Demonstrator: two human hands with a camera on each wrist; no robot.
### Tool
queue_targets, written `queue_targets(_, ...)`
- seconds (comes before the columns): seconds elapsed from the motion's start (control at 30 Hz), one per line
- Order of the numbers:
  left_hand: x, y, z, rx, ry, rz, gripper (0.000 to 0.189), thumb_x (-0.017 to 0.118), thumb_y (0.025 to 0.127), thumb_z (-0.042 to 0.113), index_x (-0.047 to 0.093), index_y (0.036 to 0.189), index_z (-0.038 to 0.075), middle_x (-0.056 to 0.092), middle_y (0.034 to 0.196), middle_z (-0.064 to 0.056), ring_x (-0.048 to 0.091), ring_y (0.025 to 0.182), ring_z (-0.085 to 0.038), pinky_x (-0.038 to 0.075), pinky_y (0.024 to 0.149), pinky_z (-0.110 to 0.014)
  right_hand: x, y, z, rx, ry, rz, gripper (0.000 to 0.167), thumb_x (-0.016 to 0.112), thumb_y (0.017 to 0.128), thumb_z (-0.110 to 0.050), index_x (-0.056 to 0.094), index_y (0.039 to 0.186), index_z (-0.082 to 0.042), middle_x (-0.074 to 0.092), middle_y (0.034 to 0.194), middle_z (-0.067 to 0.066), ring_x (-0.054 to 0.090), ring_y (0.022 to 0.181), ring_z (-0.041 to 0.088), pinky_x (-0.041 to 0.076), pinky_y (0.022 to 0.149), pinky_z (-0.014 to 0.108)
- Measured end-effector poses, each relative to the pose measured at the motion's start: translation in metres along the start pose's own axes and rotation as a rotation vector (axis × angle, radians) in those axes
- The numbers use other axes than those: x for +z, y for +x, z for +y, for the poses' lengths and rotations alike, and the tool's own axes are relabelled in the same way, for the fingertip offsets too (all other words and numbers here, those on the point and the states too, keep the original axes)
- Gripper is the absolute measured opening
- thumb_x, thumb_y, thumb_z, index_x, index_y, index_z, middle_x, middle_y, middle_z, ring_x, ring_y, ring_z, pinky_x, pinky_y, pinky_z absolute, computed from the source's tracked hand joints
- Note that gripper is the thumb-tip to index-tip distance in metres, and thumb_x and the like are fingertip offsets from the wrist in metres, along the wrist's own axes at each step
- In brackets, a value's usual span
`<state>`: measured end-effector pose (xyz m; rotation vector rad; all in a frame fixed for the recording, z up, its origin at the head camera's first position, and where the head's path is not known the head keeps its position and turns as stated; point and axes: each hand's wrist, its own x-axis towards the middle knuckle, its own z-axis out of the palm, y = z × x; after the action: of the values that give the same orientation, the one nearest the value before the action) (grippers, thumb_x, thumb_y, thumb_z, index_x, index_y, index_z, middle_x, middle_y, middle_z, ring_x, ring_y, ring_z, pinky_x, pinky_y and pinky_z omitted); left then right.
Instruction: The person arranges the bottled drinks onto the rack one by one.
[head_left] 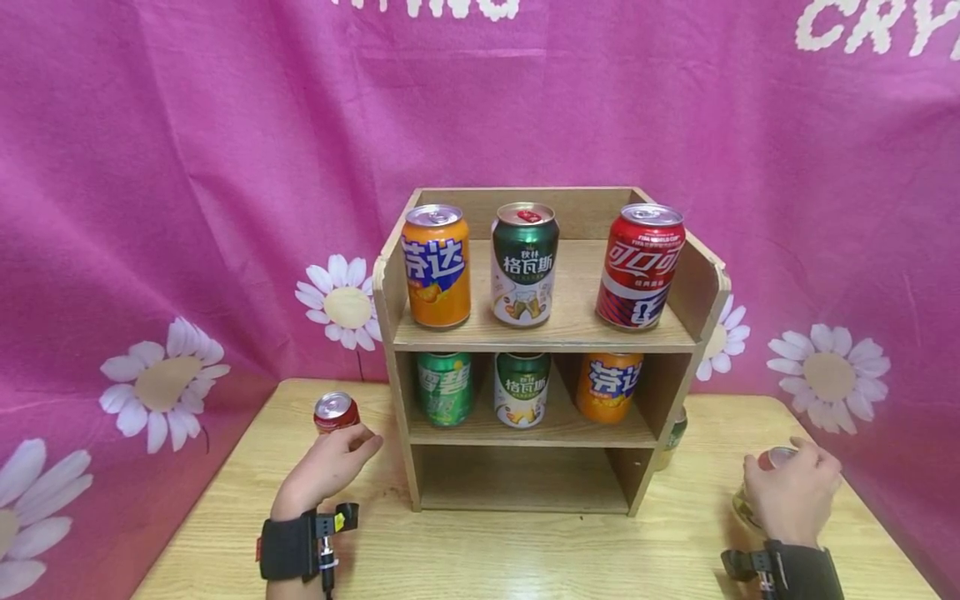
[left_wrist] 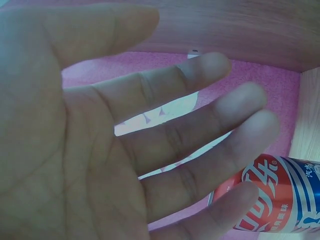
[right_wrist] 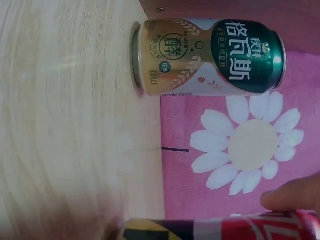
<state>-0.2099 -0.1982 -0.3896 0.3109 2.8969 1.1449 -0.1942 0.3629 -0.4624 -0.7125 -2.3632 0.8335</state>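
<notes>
Six cans (head_left: 438,267) stand shelved; three remain unshelved. Left hand (head_left: 326,468) is unclenched; right hand (head_left: 797,496) grips one can (right_wrist: 255,229) near bench's (head_left: 517,554) right edge.

A hand could pass from the front into the bottom compartment (head_left: 525,479) of the light-brown wooden three-tier shelf (head_left: 576,292). Upright side panels (head_left: 401,417) bar sideways entry, and a green-and-gold metal can (right_wrist: 210,57) stands between the right hand (head_left: 795,492) and the shelf.
</notes>
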Motion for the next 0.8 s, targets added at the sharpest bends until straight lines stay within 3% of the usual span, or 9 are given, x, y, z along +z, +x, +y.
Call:
queue_targets(0.1, 0.000, 0.000, 0.000, 0.012, 0.005, 0.008, 0.015, 0.057, 0.095, 0.021, 0.065, 0.090, 0.010, 0.055, 0.076, 0.000, 0.046, 0.067, -0.016, 0.038, 0.061, -0.032, -0.002, 0.001, 0.004, 0.082, 0.053, -0.012, 0.081, 0.072, 0.078, -0.022, 0.030, 0.139, 0.009, 0.025, 0.135, 0.037, 0.031, 0.118, 0.055, 0.033, 0.088, 0.068)
queue_targets(0.27, 0.001, 0.001, -0.001, 0.023, 0.004, 0.011, 0.015, 0.056, 0.095, 0.021, 0.064, 0.087, 0.010, 0.050, 0.071, 0.001, 0.044, 0.064, -0.015, 0.036, 0.060, -0.032, -0.005, 0.005, 0.011, 0.137, 0.125, -0.047, 0.097, 0.078, 0.074, -0.036, 0.024, 0.144, 0.005, 0.028, 0.135, 0.036, 0.030, 0.121, 0.055, 0.027, 0.097, 0.064)
queue_targets(0.43, 0.002, 0.001, -0.002, 0.033, -0.003, 0.005, 0.016, 0.057, 0.095, 0.021, 0.062, 0.085, 0.010, 0.046, 0.067, 0.001, 0.042, 0.062, -0.015, 0.035, 0.058, -0.031, -0.007, 0.011, 0.023, 0.137, 0.134, -0.109, 0.107, 0.079, 0.072, -0.046, 0.019, 0.147, 0.000, 0.030, 0.139, 0.035, 0.031, 0.124, 0.052, 0.029, 0.098, 0.062)
queue_targets(0.8, 0.001, 0.001, -0.002, 0.022, 0.001, 0.003, 0.017, 0.056, 0.095, 0.022, 0.062, 0.086, 0.010, 0.047, 0.069, 0.001, 0.042, 0.063, -0.015, 0.035, 0.058, -0.032, -0.008, 0.012, 0.038, 0.119, 0.269, -0.190, 0.109, 0.082, 0.071, -0.039, 0.013, 0.150, -0.008, 0.027, 0.143, 0.032, 0.033, 0.125, 0.047, 0.030, 0.099, 0.060)
